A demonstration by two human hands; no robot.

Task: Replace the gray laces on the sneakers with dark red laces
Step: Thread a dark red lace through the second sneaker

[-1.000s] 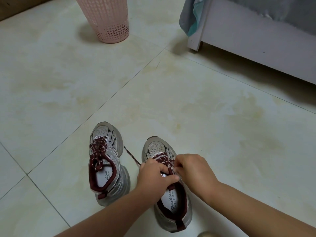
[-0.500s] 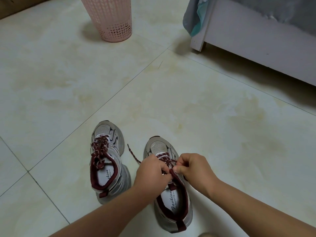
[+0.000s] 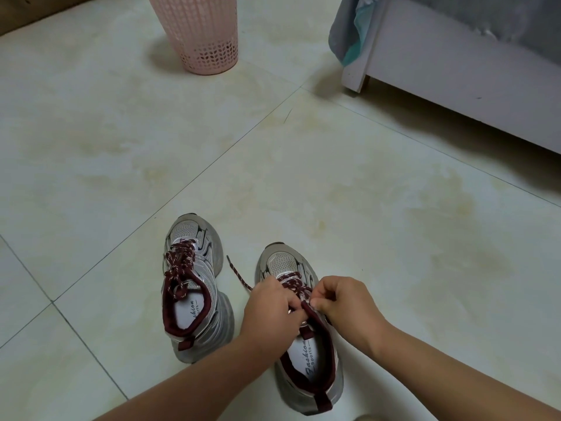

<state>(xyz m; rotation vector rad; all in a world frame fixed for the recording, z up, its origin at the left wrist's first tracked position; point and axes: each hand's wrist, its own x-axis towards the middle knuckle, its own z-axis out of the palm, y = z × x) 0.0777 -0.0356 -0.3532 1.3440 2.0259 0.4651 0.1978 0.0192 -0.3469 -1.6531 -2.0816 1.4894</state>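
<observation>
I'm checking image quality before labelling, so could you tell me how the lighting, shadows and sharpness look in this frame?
Head view: soft, even light, no harsh glare on the tiled floor; the pink basket casts a faint shadow to its left, and a darker one lies under the white furniture; wide-angle bending at the edges; the sneakers, left hand and right hand are fairly sharp, though the lace detail between the fingers is soft.

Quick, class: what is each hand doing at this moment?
Left hand: fingers curled, pinching the dark red lace on the right sneaker.
Right hand: fingers curled, pinching the same lace over the tongue.
</observation>
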